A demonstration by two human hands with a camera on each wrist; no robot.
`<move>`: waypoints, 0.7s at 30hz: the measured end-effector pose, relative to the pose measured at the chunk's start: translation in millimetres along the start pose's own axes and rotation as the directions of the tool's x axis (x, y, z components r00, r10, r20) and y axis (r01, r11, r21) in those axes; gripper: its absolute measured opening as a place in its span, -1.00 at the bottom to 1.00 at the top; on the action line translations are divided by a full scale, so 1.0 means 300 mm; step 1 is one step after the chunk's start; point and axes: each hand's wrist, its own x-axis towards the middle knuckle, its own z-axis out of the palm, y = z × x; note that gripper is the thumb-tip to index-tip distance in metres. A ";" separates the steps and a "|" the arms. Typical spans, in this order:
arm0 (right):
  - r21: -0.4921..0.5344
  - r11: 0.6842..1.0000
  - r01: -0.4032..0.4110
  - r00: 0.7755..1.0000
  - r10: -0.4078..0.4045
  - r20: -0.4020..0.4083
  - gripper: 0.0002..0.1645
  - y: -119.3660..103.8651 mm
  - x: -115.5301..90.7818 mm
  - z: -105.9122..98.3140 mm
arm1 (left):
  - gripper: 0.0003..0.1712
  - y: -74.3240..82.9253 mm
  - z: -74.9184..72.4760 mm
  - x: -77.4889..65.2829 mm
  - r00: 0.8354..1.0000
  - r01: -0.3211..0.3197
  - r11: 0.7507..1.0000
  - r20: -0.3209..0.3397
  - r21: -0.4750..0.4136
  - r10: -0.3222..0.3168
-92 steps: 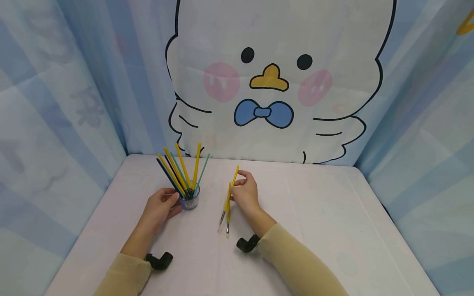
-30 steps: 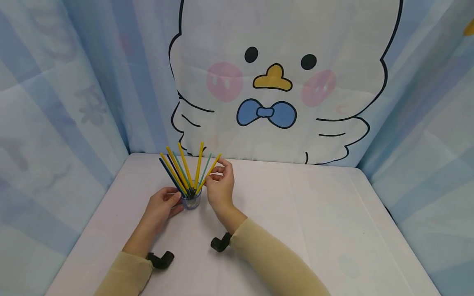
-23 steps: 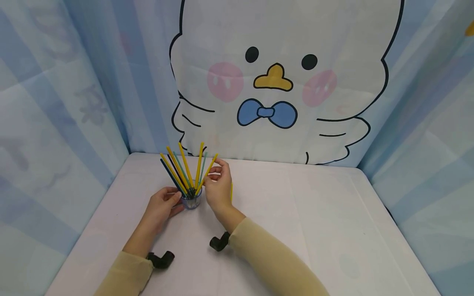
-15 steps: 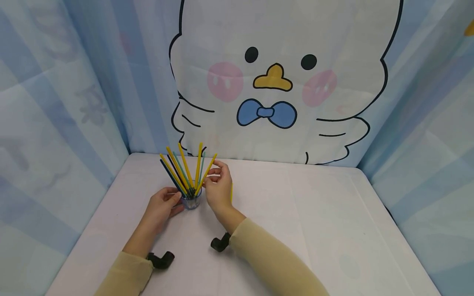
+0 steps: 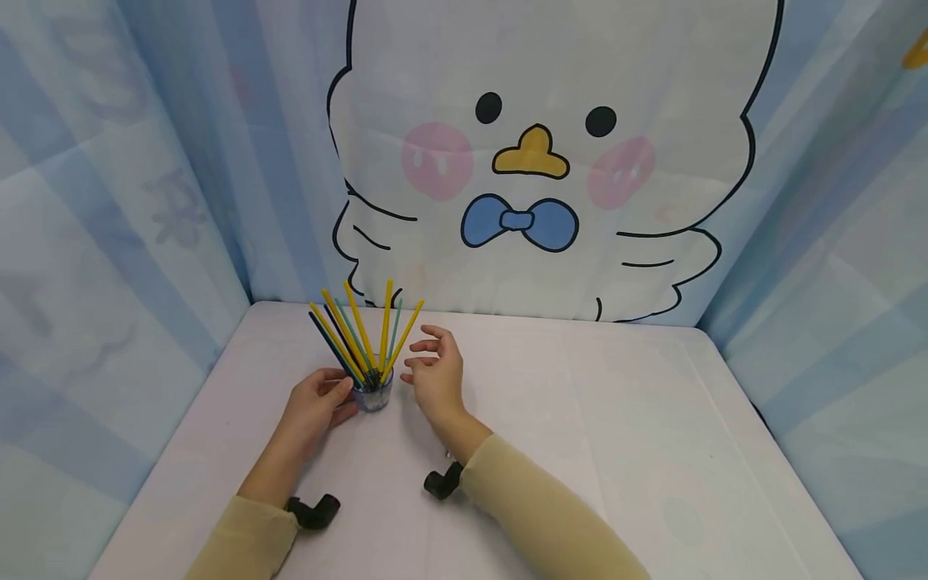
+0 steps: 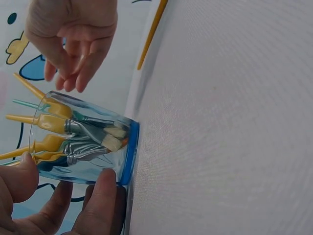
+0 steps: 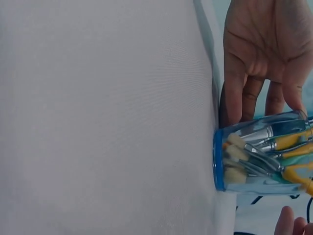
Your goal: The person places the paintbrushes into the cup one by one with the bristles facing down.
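Observation:
A clear cup with a blue base [image 5: 373,399] stands upright on the table, filled with several paintbrushes [image 5: 389,322], bristles down. My left hand [image 5: 308,411] holds it from the left; in the left wrist view the thumb is at the rim and a fingertip is low on the wall. To the cup's right, my right hand [image 5: 438,383] hovers empty with loosely bent fingers, apart from the brushes. One yellow paintbrush [image 5: 409,326] leans rightward in the cup. Another yellow brush [image 6: 152,34] lies on the table, mostly hidden behind my right wrist in the head view.
The pale table [image 5: 580,451] is bounded by blue-and-white curtains [image 5: 167,201] on the sides and a backdrop with a cartoon bird [image 5: 532,161] behind. Black wrist devices [image 5: 315,511] sit on both arms.
My right hand brought a yellow brush left from the table into the cup. It has since let go and drawn back slightly right. My left hand stays at the cup.

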 end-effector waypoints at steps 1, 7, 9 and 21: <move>-0.001 1.000 -0.007 1.000 0.007 0.007 -0.30 0.000 0.001 -0.007 | -0.43 0.001 0.000 0.000 1.000 -0.002 1.000 0.002 0.000 0.002; -0.026 0.998 -0.050 0.998 0.051 0.039 -0.29 0.009 0.003 -0.044 | -0.46 0.003 0.001 -0.004 1.000 0.001 1.000 0.000 0.004 -0.001; -0.037 0.998 -0.059 0.997 0.060 0.045 -0.29 0.009 0.004 -0.056 | -0.47 0.002 0.001 -0.006 1.000 -0.001 1.000 -0.001 0.008 0.001; -0.121 0.988 -0.098 0.991 0.107 0.075 -0.22 0.001 0.025 -0.137 | -0.42 0.006 0.001 -0.007 1.000 -0.009 1.000 0.004 0.009 0.009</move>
